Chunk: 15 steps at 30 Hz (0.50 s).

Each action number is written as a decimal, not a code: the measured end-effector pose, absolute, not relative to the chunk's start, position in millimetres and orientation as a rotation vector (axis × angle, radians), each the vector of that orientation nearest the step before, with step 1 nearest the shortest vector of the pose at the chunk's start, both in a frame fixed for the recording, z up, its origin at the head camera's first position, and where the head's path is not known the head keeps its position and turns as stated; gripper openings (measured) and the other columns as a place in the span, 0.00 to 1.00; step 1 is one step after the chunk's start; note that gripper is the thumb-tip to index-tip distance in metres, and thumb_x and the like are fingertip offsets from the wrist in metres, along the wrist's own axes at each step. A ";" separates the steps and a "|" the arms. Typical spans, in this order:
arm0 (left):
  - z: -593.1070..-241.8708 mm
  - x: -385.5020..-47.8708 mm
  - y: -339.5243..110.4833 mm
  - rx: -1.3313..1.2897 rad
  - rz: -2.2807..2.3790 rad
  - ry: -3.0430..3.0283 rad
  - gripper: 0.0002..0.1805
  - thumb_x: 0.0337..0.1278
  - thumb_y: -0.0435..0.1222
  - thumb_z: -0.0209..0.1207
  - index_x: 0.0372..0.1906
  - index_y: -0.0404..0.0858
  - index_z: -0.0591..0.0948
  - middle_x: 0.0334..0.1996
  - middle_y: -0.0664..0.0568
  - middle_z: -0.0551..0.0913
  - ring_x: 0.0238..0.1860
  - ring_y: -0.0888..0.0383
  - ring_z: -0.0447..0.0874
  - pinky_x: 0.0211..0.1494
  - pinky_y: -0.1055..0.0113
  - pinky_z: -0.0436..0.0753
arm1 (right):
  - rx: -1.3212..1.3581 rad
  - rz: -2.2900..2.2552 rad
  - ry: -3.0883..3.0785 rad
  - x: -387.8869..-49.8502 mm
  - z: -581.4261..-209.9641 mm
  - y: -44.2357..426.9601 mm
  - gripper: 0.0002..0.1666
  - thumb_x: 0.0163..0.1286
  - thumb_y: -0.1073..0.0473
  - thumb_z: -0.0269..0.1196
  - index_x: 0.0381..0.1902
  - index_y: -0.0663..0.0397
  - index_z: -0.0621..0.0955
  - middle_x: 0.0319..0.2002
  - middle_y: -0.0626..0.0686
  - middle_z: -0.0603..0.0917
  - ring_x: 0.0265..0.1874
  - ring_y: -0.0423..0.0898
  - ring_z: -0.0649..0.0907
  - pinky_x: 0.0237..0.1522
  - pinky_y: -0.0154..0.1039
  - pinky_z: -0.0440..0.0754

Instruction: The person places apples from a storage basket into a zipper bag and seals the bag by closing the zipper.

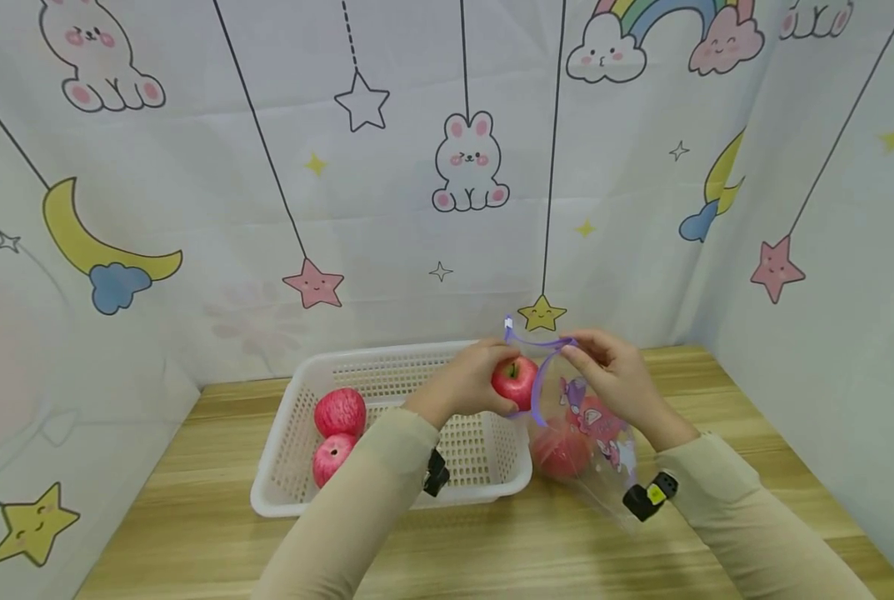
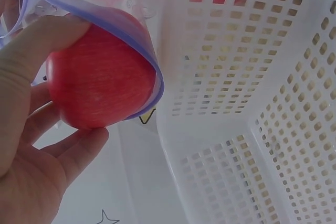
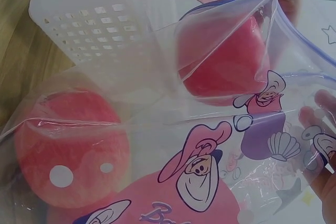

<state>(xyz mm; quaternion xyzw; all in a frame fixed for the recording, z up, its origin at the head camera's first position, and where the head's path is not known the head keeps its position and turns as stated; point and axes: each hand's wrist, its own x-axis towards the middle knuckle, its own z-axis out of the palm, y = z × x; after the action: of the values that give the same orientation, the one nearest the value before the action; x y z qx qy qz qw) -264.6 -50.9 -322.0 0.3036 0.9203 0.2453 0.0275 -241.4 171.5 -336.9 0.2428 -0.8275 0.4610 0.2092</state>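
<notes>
In the head view my left hand (image 1: 472, 379) grips a red apple (image 1: 516, 383) at the mouth of a clear printed zip bag (image 1: 600, 442) with a purple rim. The left wrist view shows this apple (image 2: 105, 77) partly inside the purple rim (image 2: 126, 38), thumb on top and fingers beneath. My right hand (image 1: 617, 375) pinches the bag's rim on the far side, holding the mouth apart. Through the film in the right wrist view, another apple (image 3: 73, 145) lies low in the bag, and the gripped apple (image 3: 223, 59) shows at the opening.
A white perforated plastic basket (image 1: 282, 467) stands to the left of the bag on the wooden table (image 1: 199, 467). Two red apples, one behind (image 1: 340, 412) and one in front (image 1: 332, 457), sit at its left end. A white cartoon-printed curtain (image 1: 402, 250) rises behind the table.
</notes>
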 end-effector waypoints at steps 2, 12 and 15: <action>-321.9 -263.9 -49.5 0.929 0.747 2.837 0.41 0.37 0.39 0.73 0.63 0.39 0.72 0.59 0.48 0.74 0.53 0.56 0.75 0.50 0.70 0.79 | 0.674 1.286 -2.303 -244.3 -340.0 173.2 0.12 0.66 0.68 0.59 0.48 0.60 0.80 0.38 0.57 0.86 0.29 0.37 0.79 0.29 0.24 0.77; -322.5 -259.7 -44.7 0.990 0.599 2.895 0.39 0.38 0.41 0.73 0.62 0.41 0.73 0.60 0.49 0.74 0.53 0.56 0.75 0.49 0.73 0.80 | 0.669 1.282 -2.325 -224.3 -317.0 162.3 0.11 0.66 0.69 0.58 0.46 0.68 0.79 0.36 0.62 0.85 0.27 0.29 0.76 0.29 0.23 0.76; -322.9 -257.9 -43.1 1.019 0.540 2.916 0.38 0.38 0.42 0.73 0.61 0.42 0.74 0.61 0.50 0.74 0.54 0.56 0.75 0.51 0.72 0.80 | 0.669 1.276 -2.336 -220.1 -313.0 160.9 0.11 0.66 0.69 0.58 0.46 0.68 0.79 0.36 0.62 0.85 0.27 0.30 0.76 0.29 0.24 0.76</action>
<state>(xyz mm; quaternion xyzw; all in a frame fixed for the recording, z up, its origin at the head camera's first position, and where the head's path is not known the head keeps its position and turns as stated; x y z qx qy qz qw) -257.9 -43.1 -322.9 0.3251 0.9299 0.1721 0.0029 -220.1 160.9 -313.0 0.2390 -0.8344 0.4558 0.1971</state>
